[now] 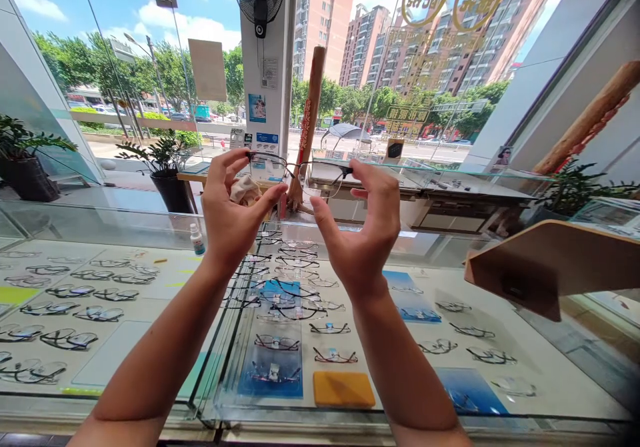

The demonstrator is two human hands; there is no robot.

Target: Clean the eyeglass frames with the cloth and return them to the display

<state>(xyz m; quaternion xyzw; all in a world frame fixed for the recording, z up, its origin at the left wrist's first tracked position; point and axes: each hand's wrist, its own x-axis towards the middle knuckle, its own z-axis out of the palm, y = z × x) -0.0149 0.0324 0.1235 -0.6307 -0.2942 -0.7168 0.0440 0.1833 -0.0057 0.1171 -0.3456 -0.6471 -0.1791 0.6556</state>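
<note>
I hold a pair of thin dark-rimmed glasses (300, 167) up at eye height, in front of the shop window. My left hand (233, 210) pinches the left end of the frame, and a crumpled beige cloth (245, 190) sits tucked between its fingers and palm. My right hand (365, 223) pinches the right end between thumb and fingertips. Both forearms reach up over a glass display counter (210, 400).
Under the counter glass lie several rows of glasses (290, 300) and a yellow pad (344, 389). A small dropper bottle (197, 239) stands on the counter left of my left wrist. A wooden stand (545, 267) juts in from the right. Potted plants (167, 167) line the window.
</note>
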